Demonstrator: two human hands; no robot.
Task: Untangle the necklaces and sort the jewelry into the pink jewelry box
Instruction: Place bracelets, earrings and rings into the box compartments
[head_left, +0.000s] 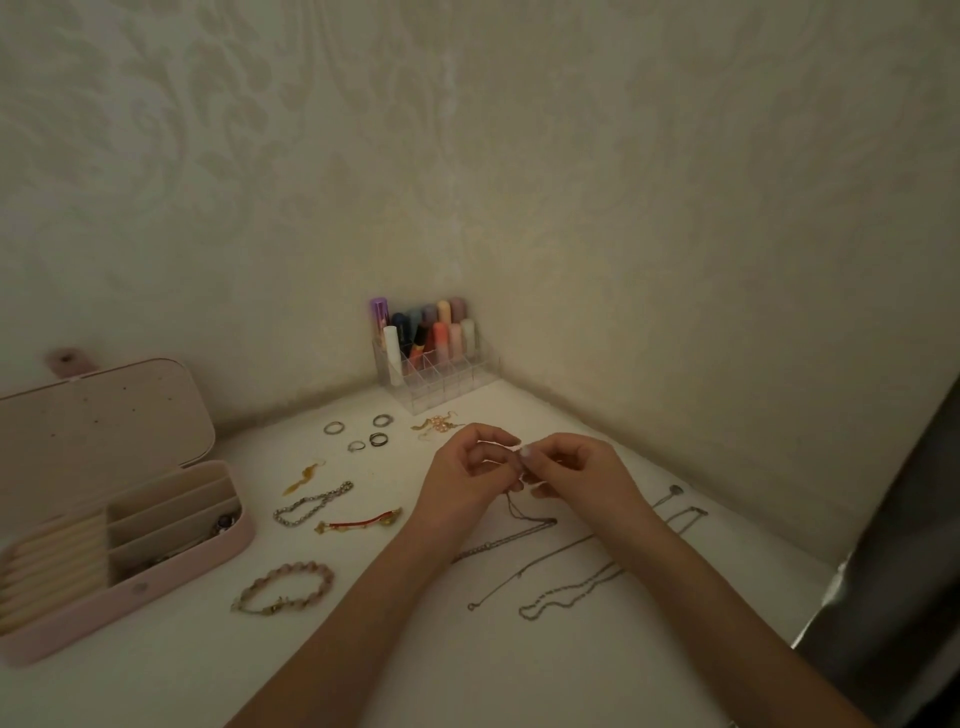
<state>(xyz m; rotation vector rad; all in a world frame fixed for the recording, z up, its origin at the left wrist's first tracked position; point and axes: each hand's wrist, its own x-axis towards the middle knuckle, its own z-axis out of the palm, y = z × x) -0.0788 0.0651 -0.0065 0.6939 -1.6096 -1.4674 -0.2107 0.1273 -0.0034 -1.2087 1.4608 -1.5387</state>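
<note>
Far left of the grip, the open pink box (130, 587) sits at the tabletop (395, 660) edge; bracelets (283, 587) and rings (358, 431) lie between. Left hand (467, 473) and right hand (576, 467) pinch a thin necklace (519, 512); more chains (566, 592) lie below-right.

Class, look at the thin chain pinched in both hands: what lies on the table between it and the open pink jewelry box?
The thin chain hangs from the left hand and right hand. Toward the pink jewelry box lie a red-and-gold bracelet, a silver link bracelet and a pink bead bracelet. All lie flat, so lifting the chain over likely clears them.
</note>
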